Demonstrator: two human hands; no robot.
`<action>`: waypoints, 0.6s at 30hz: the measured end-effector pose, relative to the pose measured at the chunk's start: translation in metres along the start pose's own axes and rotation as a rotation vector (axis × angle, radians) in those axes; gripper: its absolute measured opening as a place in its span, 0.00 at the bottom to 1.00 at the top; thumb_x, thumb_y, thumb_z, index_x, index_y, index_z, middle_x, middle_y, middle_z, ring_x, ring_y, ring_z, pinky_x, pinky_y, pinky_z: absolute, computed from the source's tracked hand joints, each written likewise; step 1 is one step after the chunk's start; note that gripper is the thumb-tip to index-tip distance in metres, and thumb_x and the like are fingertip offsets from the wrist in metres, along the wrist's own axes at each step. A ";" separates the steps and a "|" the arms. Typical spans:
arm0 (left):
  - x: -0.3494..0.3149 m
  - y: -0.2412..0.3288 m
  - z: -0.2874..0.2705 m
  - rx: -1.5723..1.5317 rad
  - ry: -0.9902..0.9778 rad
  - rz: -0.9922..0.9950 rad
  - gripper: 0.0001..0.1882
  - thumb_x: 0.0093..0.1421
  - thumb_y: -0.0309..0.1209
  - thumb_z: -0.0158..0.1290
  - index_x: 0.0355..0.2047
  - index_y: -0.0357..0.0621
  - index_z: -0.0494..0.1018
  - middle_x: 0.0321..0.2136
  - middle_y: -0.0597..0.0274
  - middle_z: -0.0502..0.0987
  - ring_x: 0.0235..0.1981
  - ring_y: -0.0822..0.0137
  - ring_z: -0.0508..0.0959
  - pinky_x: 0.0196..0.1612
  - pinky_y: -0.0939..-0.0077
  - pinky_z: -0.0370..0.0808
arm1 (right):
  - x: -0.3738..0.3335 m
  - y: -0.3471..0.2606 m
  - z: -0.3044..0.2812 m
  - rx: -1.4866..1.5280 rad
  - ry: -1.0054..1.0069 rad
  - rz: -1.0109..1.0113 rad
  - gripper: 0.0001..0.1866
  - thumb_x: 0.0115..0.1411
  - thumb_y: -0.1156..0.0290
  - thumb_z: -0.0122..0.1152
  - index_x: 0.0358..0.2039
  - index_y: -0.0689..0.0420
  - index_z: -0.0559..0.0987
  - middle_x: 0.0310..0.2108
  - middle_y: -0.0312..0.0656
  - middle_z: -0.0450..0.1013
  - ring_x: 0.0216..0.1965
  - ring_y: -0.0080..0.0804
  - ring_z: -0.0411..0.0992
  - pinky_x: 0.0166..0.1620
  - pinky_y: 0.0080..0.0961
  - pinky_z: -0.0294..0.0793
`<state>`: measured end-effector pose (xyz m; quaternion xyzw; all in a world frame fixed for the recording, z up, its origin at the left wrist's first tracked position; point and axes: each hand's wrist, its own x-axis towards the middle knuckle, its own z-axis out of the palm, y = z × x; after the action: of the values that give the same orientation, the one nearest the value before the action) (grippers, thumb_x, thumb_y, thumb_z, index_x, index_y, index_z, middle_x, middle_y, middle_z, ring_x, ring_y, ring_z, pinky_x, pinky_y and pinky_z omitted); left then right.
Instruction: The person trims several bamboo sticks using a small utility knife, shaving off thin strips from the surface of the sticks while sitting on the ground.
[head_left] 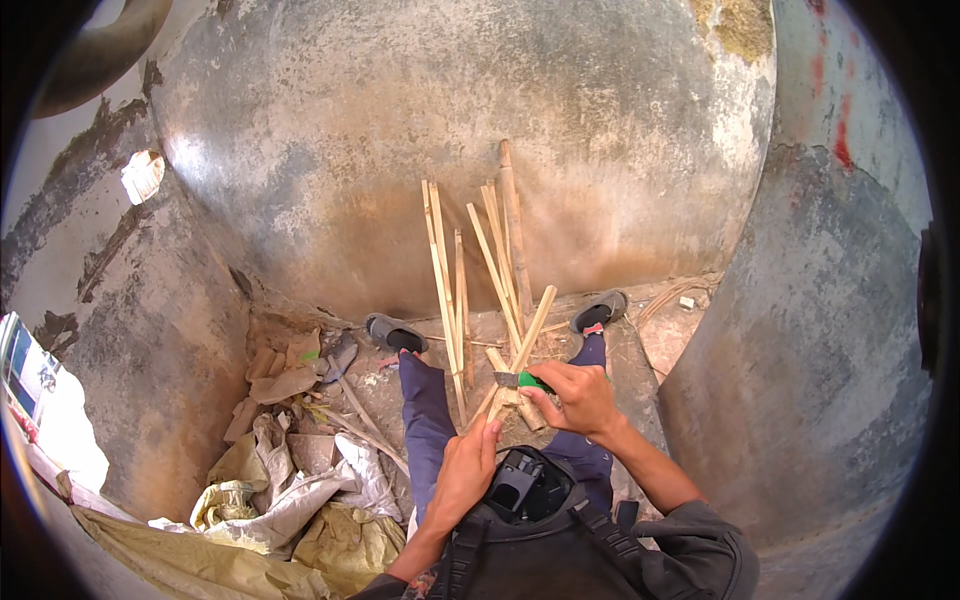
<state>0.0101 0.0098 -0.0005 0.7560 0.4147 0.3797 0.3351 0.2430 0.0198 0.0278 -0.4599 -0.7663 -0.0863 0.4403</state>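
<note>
Head view: gripped green-handled knife (pixel 526 380) in right hand (pixel 578 395), with fingers wrapped round the handle, wrist bent inward, forearm slanting in from lower right. Laid blade (pixel 507 380) leftward across a slim wooden stick (pixel 534 325). Grasped that stick's lower end in left hand (pixel 462 472), set lower and nearer the torso. Held stick tilted between the trousered legs (pixel 425 405), over a short wooden billet (pixel 531 415). Saw more wooden strips (pixel 436 250) upright beyond, near a thicker pole (pixel 514 230).
</note>
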 end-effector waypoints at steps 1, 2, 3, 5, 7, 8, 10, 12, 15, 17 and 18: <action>0.000 0.000 -0.001 0.007 0.007 0.003 0.19 0.83 0.39 0.42 0.41 0.38 0.73 0.19 0.55 0.72 0.20 0.57 0.76 0.29 0.62 0.71 | 0.001 0.001 0.000 -0.011 0.011 -0.007 0.13 0.67 0.59 0.71 0.43 0.55 0.85 0.34 0.41 0.84 0.28 0.43 0.83 0.28 0.36 0.80; 0.000 0.001 -0.001 0.014 0.014 0.007 0.19 0.83 0.39 0.42 0.40 0.38 0.73 0.19 0.55 0.72 0.19 0.56 0.75 0.29 0.61 0.71 | 0.002 0.002 -0.001 -0.023 0.022 -0.014 0.13 0.68 0.59 0.71 0.43 0.55 0.85 0.33 0.42 0.84 0.28 0.43 0.84 0.29 0.37 0.80; -0.001 0.002 -0.002 0.024 -0.002 -0.013 0.19 0.83 0.39 0.42 0.40 0.38 0.73 0.18 0.55 0.72 0.19 0.56 0.76 0.29 0.61 0.71 | 0.004 0.004 -0.002 -0.035 0.033 -0.021 0.13 0.69 0.59 0.70 0.43 0.55 0.85 0.33 0.42 0.84 0.28 0.42 0.84 0.29 0.37 0.81; -0.002 0.005 -0.006 0.038 -0.040 -0.048 0.19 0.82 0.39 0.42 0.41 0.38 0.74 0.18 0.54 0.72 0.19 0.55 0.76 0.29 0.61 0.72 | 0.008 0.034 -0.004 -0.096 0.188 0.047 0.12 0.70 0.60 0.67 0.42 0.57 0.84 0.31 0.45 0.83 0.27 0.42 0.84 0.29 0.38 0.80; -0.013 0.009 -0.012 0.035 -0.092 -0.084 0.17 0.82 0.38 0.43 0.43 0.36 0.74 0.25 0.43 0.77 0.30 0.40 0.80 0.34 0.51 0.72 | 0.019 0.066 -0.026 -0.153 0.241 0.197 0.12 0.72 0.62 0.64 0.42 0.58 0.84 0.28 0.47 0.82 0.26 0.42 0.83 0.29 0.39 0.79; -0.017 0.010 -0.014 0.034 -0.119 -0.099 0.17 0.81 0.38 0.44 0.44 0.36 0.73 0.28 0.37 0.79 0.35 0.32 0.82 0.36 0.46 0.73 | 0.025 0.076 -0.044 -0.186 0.219 0.315 0.12 0.73 0.62 0.63 0.42 0.59 0.84 0.26 0.48 0.81 0.25 0.42 0.82 0.29 0.39 0.78; -0.021 0.000 -0.015 -0.020 -0.135 -0.081 0.20 0.82 0.41 0.41 0.41 0.38 0.73 0.23 0.51 0.74 0.26 0.53 0.77 0.33 0.58 0.71 | 0.022 0.080 -0.056 -0.074 0.245 0.327 0.13 0.74 0.62 0.61 0.42 0.59 0.83 0.25 0.48 0.80 0.24 0.42 0.81 0.28 0.38 0.76; -0.017 0.001 -0.018 -0.061 -0.161 -0.102 0.22 0.83 0.44 0.39 0.40 0.39 0.73 0.21 0.60 0.72 0.22 0.64 0.73 0.31 0.65 0.70 | 0.019 0.073 -0.058 -0.018 0.248 0.273 0.13 0.75 0.62 0.60 0.42 0.60 0.83 0.25 0.47 0.79 0.25 0.41 0.81 0.29 0.37 0.75; -0.008 0.005 -0.020 -0.103 -0.186 -0.163 0.25 0.83 0.47 0.37 0.40 0.39 0.72 0.21 0.62 0.70 0.23 0.67 0.70 0.31 0.68 0.69 | 0.005 0.055 -0.041 0.004 0.229 0.173 0.12 0.75 0.63 0.60 0.42 0.60 0.83 0.26 0.47 0.80 0.26 0.41 0.81 0.29 0.37 0.76; -0.005 -0.001 -0.014 -0.118 -0.160 -0.180 0.26 0.84 0.49 0.36 0.40 0.40 0.72 0.21 0.62 0.70 0.23 0.68 0.69 0.31 0.68 0.68 | -0.004 0.035 -0.032 0.037 0.144 0.160 0.12 0.72 0.62 0.65 0.43 0.58 0.83 0.30 0.46 0.81 0.27 0.43 0.82 0.30 0.37 0.77; -0.004 -0.003 -0.012 -0.121 -0.149 -0.162 0.26 0.84 0.49 0.36 0.39 0.39 0.72 0.22 0.62 0.70 0.23 0.67 0.69 0.31 0.67 0.68 | -0.007 0.026 -0.024 0.055 0.121 0.130 0.12 0.71 0.61 0.66 0.43 0.58 0.83 0.31 0.46 0.82 0.28 0.44 0.82 0.30 0.37 0.78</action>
<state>-0.0025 0.0103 0.0014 0.7244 0.4248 0.3184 0.4398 0.2794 0.0174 0.0300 -0.4905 -0.7089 -0.0639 0.5028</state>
